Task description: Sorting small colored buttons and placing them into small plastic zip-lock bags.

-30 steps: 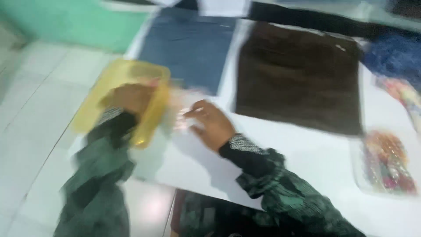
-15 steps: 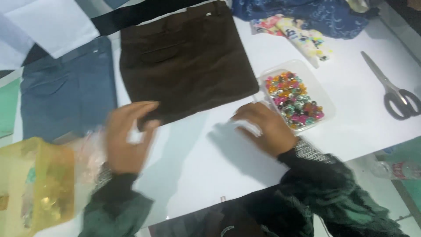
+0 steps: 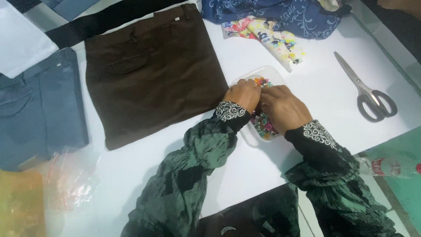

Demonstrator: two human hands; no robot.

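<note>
A clear plastic tray full of small colourful beads lies on the white table just right of folded brown trousers. My left hand and my right hand both rest over the tray, fingers bent down among the beads. Their backs cover most of the tray. Whether either hand pinches a bead is hidden. Dark green sleeves with white embroidered cuffs reach in from the bottom.
Scissors lie at the right. Blue patterned cloth and floral cloth sit at the top. Folded blue jeans lie at the left. Clear small bags and a yellow box sit bottom left.
Both hands moved right onto the bead tray; half a second ago the left hand lay by the brown trousers' lower edge. The view has shifted right, away from the yellow box.
</note>
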